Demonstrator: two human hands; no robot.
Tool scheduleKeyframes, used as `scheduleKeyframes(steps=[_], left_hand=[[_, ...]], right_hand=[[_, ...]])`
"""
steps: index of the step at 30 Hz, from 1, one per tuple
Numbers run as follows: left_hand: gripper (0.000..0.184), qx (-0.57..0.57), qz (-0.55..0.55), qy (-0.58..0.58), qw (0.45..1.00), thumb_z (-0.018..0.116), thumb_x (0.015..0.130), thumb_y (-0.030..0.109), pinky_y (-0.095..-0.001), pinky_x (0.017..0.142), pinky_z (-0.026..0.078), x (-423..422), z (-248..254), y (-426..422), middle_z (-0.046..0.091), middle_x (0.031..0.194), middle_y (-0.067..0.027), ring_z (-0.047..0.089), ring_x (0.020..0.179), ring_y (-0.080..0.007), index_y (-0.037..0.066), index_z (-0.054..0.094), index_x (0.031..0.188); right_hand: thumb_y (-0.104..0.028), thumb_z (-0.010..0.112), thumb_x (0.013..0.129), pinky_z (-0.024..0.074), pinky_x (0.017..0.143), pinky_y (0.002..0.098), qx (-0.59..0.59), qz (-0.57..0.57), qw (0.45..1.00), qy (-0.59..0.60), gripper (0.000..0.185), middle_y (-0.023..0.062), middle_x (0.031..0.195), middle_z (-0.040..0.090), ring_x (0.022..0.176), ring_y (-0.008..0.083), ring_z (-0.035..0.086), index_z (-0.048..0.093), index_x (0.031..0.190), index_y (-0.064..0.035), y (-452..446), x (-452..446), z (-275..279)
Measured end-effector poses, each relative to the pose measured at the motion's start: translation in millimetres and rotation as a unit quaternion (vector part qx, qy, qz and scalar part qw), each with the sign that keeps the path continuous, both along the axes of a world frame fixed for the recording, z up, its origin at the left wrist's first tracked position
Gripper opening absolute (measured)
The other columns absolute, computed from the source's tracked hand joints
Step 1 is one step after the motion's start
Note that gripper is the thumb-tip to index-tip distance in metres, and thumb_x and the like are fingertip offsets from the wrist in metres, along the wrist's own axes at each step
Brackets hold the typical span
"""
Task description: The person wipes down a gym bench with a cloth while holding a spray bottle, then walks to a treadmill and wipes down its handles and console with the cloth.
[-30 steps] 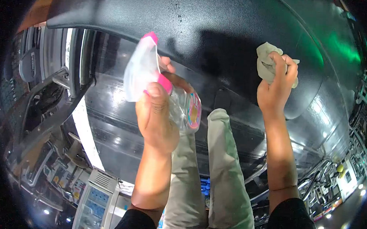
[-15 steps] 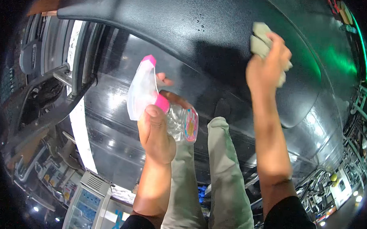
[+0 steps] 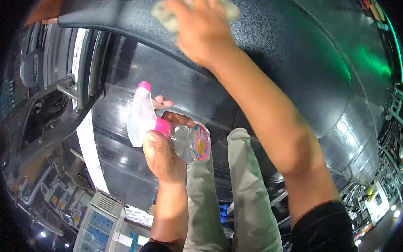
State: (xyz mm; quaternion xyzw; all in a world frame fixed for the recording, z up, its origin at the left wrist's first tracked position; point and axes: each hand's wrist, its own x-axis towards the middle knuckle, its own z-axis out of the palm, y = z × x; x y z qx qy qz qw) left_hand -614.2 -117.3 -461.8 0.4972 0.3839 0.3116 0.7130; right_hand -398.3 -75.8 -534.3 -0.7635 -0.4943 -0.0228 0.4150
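My left hand (image 3: 162, 155) is wrapped round a clear spray bottle (image 3: 182, 141) with a white and pink trigger head and a colourful label. Its nozzle points up and to the left, above the dark floor. At the top of the view, my right hand (image 3: 205, 30) presses a pale, folded cloth (image 3: 167, 16) against a black leather-like padded surface (image 3: 275, 33). The fingers lie over the cloth and partly hide it.
Metal frames of exercise-type equipment (image 3: 81, 77) stand at the left. A small glass-fronted fridge (image 3: 96, 224) is at the lower left. More equipment crowds the right edge, beside a green light strip (image 3: 397, 48). My legs (image 3: 254, 194) extend below.
My right hand has swept the cloth left and upward across the black padding, to where droplets showed before. My left hand has shifted slightly left and down with the spray bottle.
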Motion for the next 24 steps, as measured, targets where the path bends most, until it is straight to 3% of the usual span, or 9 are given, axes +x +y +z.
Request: scheduleKeyframes(steps=[1, 9, 12, 15, 17, 19, 21, 23, 24], left_hand=[[0.074, -0.001, -0.001, -0.003, 1.0, 0.045, 0.105, 0.058, -0.041, 0.082, 0.051, 1.6, -0.4, 0.2, 0.054, 0.13, -0.0148, 0.063, 0.09, -0.0253, -0.005, 0.044, 0.143], [0.077, -0.013, -0.047, 0.021, 0.999, 0.041, 0.105, 0.06, -0.042, 0.08, 0.051, -1.1, -2.0, 1.7, 0.051, 0.128, -0.0178, 0.064, 0.087, -0.0259, -0.007, 0.041, 0.144], [0.081, -0.029, -0.047, 0.024, 0.998, 0.046, 0.103, 0.061, -0.0402, 0.08, 0.052, -4.8, -2.1, 5.1, 0.05, 0.127, -0.0172, 0.064, 0.088, -0.0237, -0.006, 0.039, 0.146], [0.087, -0.059, -0.024, 0.023, 0.998, 0.055, 0.098, 0.064, -0.0367, 0.078, 0.054, -8.5, -1.8, 9.3, 0.053, 0.123, -0.0151, 0.064, 0.091, -0.0201, -0.005, 0.036, 0.149], [0.086, -0.055, -0.009, 0.026, 0.998, 0.053, 0.1, 0.063, -0.0361, 0.079, 0.053, -10.9, -4.9, 10.8, 0.054, 0.122, -0.0156, 0.064, 0.091, -0.0203, -0.005, 0.037, 0.148], [0.084, -0.059, 0.003, 0.026, 0.998, 0.051, 0.101, 0.062, -0.0369, 0.081, 0.053, -12.3, -3.7, 13.5, 0.055, 0.121, -0.0159, 0.064, 0.092, -0.0206, -0.005, 0.037, 0.148], [0.081, -0.045, 0.008, 0.028, 0.999, 0.045, 0.103, 0.061, -0.0389, 0.083, 0.053, -17.1, -4.1, 16.9, 0.053, 0.123, -0.0163, 0.064, 0.091, -0.0221, -0.006, 0.037, 0.147], [0.077, -0.012, 0.008, 0.021, 1.0, 0.035, 0.107, 0.059, -0.0422, 0.083, 0.052, -19.2, -6.1, 22.6, 0.049, 0.128, -0.0169, 0.063, 0.088, -0.0248, -0.008, 0.038, 0.145], [0.078, 0.006, 0.007, 0.034, 0.999, 0.035, 0.107, 0.059, -0.0422, 0.083, 0.052, -23.3, -10.6, 25.7, 0.049, 0.128, -0.0168, 0.063, 0.088, -0.0247, -0.008, 0.039, 0.145]], right_hand=[[0.0, 0.066, 0.075, 0.0442, 0.089, 0.0498, -0.032, -0.008, 0.999, -0.025, 0.05, 0.0184, 0.117, 0.058, 0.1, 0.0393, 0.056, 0.062, 0.122, -0.0183, -24.0, -7.0, -12.1], [0.011, 0.052, 0.066, 0.0398, 0.103, 0.0479, -0.264, -0.214, 0.94, -0.018, 0.062, 0.0216, 0.121, 0.052, 0.116, 0.0418, 0.05, 0.055, 0.125, -0.0049, -256.6, -25.4, 15.7], [0.01, 0.053, 0.077, 0.0395, 0.102, 0.0503, -0.193, -0.352, 0.915, -0.038, 0.055, 0.023, 0.123, 0.052, 0.117, 0.0428, 0.049, 0.052, 0.13, -0.0064, -273.5, -22.4, 2.2], [-0.003, 0.06, 0.091, 0.0386, 0.103, 0.0486, -0.23, -0.477, 0.848, 0.01, 0.043, 0.0222, 0.125, 0.055, 0.118, 0.0401, 0.051, 0.05, 0.133, -0.0043, -224.5, -27.7, -8.7], [-0.013, 0.066, 0.093, 0.0404, 0.099, 0.05, -0.254, -0.45, 0.856, -0.01, 0.042, 0.0223, 0.122, 0.059, 0.115, 0.0397, 0.053, 0.053, 0.132, -0.0074, -162.6, -35.7, -8.2], [-0.005, 0.065, 0.084, 0.04, 0.1, 0.0499, -0.188, -0.333, 0.923, -0.046, 0.046, 0.02, 0.118, 0.063, 0.117, 0.0412, 0.053, 0.055, 0.129, -0.0061, -85.4, -52.7, -5.2], [0.001, 0.063, 0.077, 0.0386, 0.097, 0.0539, -0.116, -0.195, 0.974, 0.02, 0.046, 0.0232, 0.119, 0.062, 0.115, 0.0425, 0.052, 0.059, 0.123, -0.0065, -13.1, -68.5, -9.1], [0.001, 0.065, 0.072, 0.0424, 0.092, 0.0549, -0.034, -0.138, 0.99, 0.003, 0.048, 0.0244, 0.117, 0.06, 0.111, 0.0422, 0.056, 0.063, 0.119, -0.0072, 52.3, -77.4, -19.5], [-0.01, 0.059, 0.09, 0.0402, 0.09, 0.0542, 0.067, -0.111, 0.992, 0.008, 0.019, 0.0196, 0.104, 0.055, 0.103, 0.0402, 0.053, 0.064, 0.108, -0.01, 86.7, -72.7, -21.9]])
